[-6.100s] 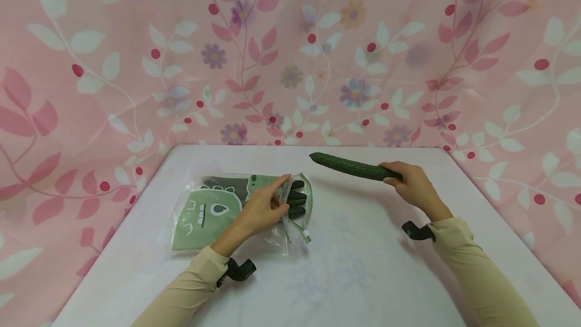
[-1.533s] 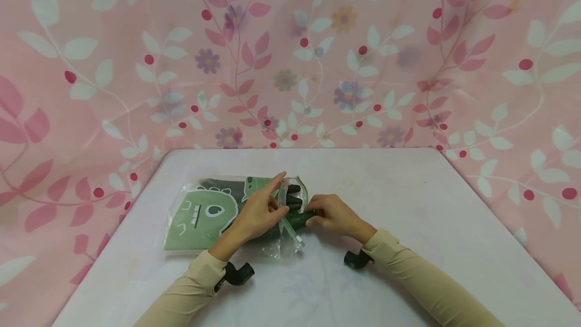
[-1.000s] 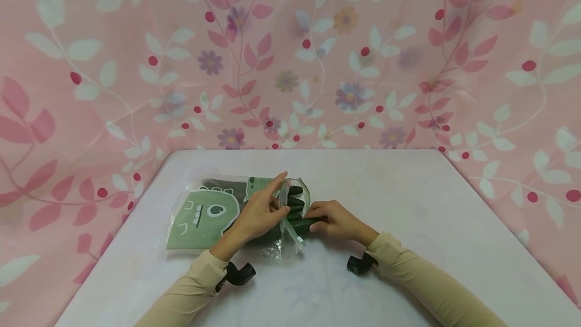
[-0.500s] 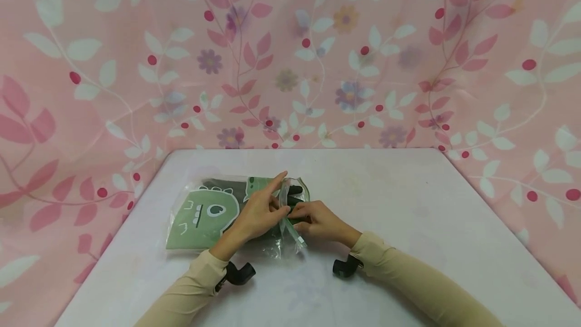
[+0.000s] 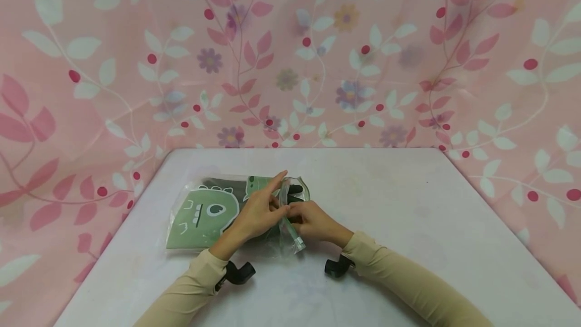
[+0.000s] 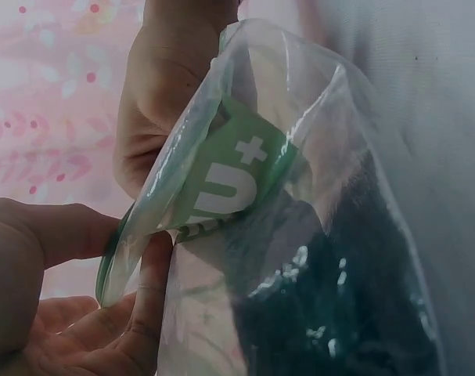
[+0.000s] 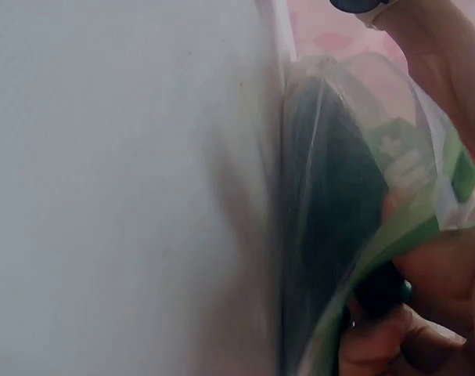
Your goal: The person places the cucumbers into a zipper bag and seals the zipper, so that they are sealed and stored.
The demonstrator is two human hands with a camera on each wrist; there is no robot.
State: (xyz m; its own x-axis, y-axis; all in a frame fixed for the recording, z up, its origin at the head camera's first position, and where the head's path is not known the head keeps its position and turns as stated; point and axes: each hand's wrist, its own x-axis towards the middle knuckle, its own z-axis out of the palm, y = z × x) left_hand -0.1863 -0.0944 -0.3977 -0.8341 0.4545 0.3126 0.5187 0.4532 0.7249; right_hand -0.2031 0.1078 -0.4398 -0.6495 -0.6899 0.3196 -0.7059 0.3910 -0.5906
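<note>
A clear zip bag (image 5: 204, 216) with a green monster print lies on the table, its mouth facing right. My left hand (image 5: 258, 214) pinches the upper edge of that mouth between thumb and fingers; the left wrist view shows the green rim (image 6: 112, 254) there. Cucumber ends (image 5: 295, 190) show inside the opening. My right hand (image 5: 314, 221) is at the mouth, fingertips inside, gripping the end of a cucumber (image 7: 382, 290) whose length lies in the bag. In the head view the right fingers hide that cucumber. A slider (image 5: 299, 242) hangs at the near end of the zip.
A white-covered table (image 5: 408, 206) lies under the bag and both arms. A pink floral curtain (image 5: 290, 64) hangs behind its far edge. Each wrist carries a small black camera, such as the one on the left (image 5: 240, 273).
Earlier my right hand held the cucumber raised at the right. It has since come left to the bag's mouth and pushed the cucumber inside. My left hand has kept its place.
</note>
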